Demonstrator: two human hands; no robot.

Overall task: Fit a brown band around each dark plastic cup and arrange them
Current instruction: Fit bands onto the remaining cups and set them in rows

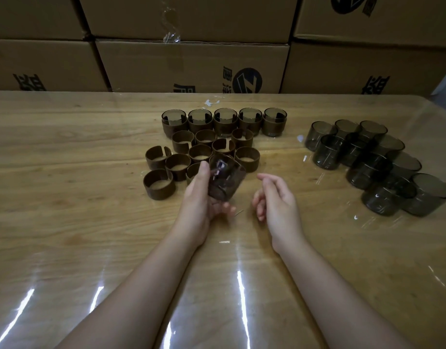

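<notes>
My left hand (200, 195) grips a bare dark cup (225, 178), tilted and lifted above the middle of the desk (65, 222), while my right hand (276, 197) hangs beside it, fingers loosely curled around nothing. Five banded cups (224, 122) line up near the desk's far edge, loose brown bands (181, 157) cluster just in front of them, and unbanded cups (378, 159) crowd toward the right edge.

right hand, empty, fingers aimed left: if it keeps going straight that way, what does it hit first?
Most likely the bare dark cup gripped in the left hand, just across the gap from the right hand. Nothing shows between them, though depth is uncertain.
</notes>
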